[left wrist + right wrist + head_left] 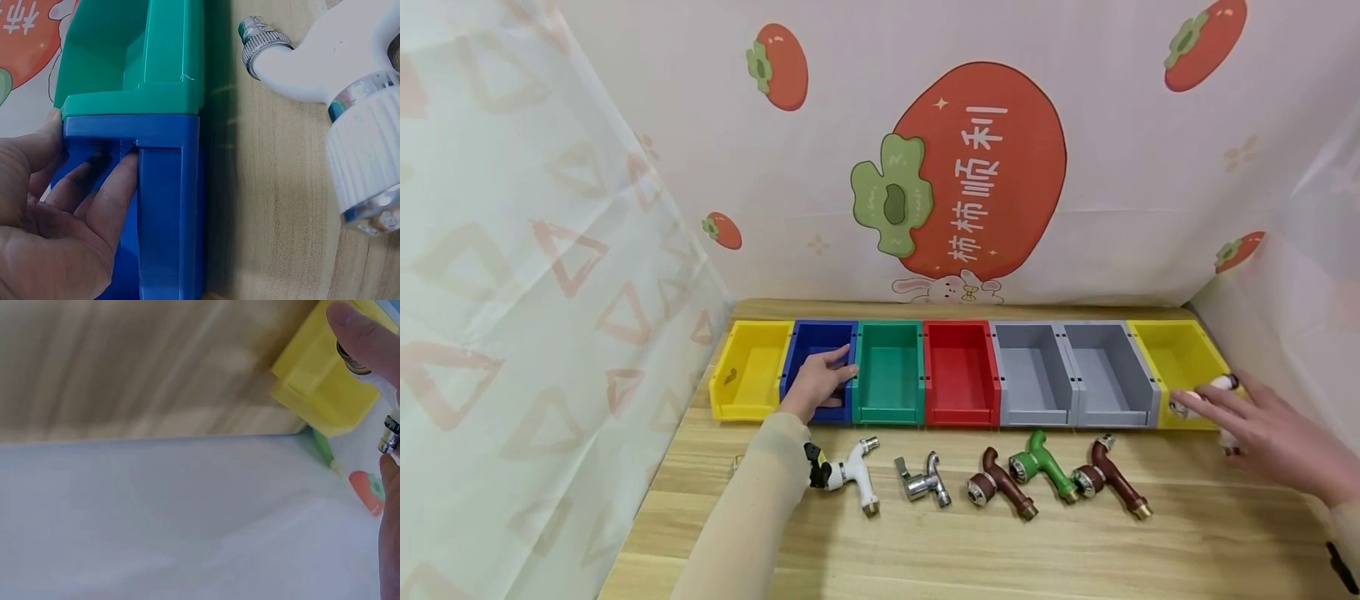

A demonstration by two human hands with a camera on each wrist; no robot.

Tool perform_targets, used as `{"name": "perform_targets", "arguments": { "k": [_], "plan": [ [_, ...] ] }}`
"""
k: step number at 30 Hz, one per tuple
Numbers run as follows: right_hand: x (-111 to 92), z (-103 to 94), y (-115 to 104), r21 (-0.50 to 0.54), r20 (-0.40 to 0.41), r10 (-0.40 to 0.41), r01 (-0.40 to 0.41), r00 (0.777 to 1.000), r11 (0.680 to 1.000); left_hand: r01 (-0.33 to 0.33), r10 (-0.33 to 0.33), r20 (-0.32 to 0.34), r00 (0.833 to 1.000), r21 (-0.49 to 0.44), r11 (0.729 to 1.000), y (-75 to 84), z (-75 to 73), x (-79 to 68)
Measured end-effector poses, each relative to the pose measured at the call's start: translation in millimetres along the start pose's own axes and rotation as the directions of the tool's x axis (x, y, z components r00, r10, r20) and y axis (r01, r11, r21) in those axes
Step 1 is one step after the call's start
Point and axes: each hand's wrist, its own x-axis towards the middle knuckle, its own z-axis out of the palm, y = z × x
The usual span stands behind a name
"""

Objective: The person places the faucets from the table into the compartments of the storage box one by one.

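Observation:
My left hand (820, 383) reaches into the blue bin (165, 219). Its fingers and thumb grip the side wall beside the green bin (889, 375). On the right, my right hand (1262, 429) holds a white faucet (1225, 382) at the front of the right yellow bin (1180, 358); fingers cover much of its body. In the right wrist view, only the thumb and part of that hand show at the edge. Nearest the left forearm lies another white faucet (859, 475) with a black part, partly hidden by the sleeve.
Along the table (925, 558) lie a small chrome faucet (925, 482), a brown faucet (1000, 483), a green faucet (1043, 467) and another brown faucet (1112, 477). Behind them stand a left yellow bin (752, 375), a red bin (961, 375) and two grey bins (1033, 375).

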Motion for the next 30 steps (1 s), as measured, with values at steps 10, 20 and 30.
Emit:
{"name": "perform_targets", "arguments": {
  "k": [10, 20, 30],
  "plan": [
    [24, -0.6, 26, -0.009, 0.004, -0.022, 0.022, 1.0, 1.0, 0.007, -0.006, -0.011, 1.0, 0.015, 1.0, -0.1, 0.7, 0.7],
    [28, 12.3, 41, -0.015, 0.087, 0.06, -0.059, 0.994, 0.998, 0.019, -0.019, -0.011, 1.0, 0.011, 1.0, -1.5, 1.2, 3.1],
    [33, 20.0, 46, 0.013, 0.191, 0.159, -0.165, 0.969, 0.986, 0.016, -0.016, -0.015, 1.0, 0.027, 1.0, -0.9, 2.1, 1.1]
  ]
}}
